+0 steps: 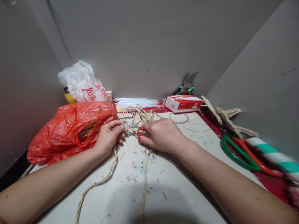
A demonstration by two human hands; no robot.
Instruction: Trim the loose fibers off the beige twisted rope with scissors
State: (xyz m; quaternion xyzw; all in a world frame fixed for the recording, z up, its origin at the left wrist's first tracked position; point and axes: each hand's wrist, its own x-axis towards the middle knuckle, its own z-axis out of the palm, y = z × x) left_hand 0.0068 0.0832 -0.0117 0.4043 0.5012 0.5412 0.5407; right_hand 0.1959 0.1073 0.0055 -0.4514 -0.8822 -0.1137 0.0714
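Small red-handled scissors (140, 133) are in my right hand (161, 133), its fingers closed round the handles and the blades pointing left. My left hand (107, 135) pinches a braided straw rope (113, 161) close to the blade tips. One length of that rope hangs below my left hand and curves toward the lower left. Another strand (145, 180) runs down the table from beneath my right hand. Behind both hands lies a loose tangle of the same rope (140, 114). How far the blades are apart is too small to tell.
On the left, a red plastic bag (56, 133) holds wooden pieces, with a white bag (81, 82) behind. Clear sticks (135, 102), a tissue pack (183, 104) and pliers (188, 81) line the back. Large green-and-orange-handled scissors (243, 154) and a striped roll (275, 155) lie right.
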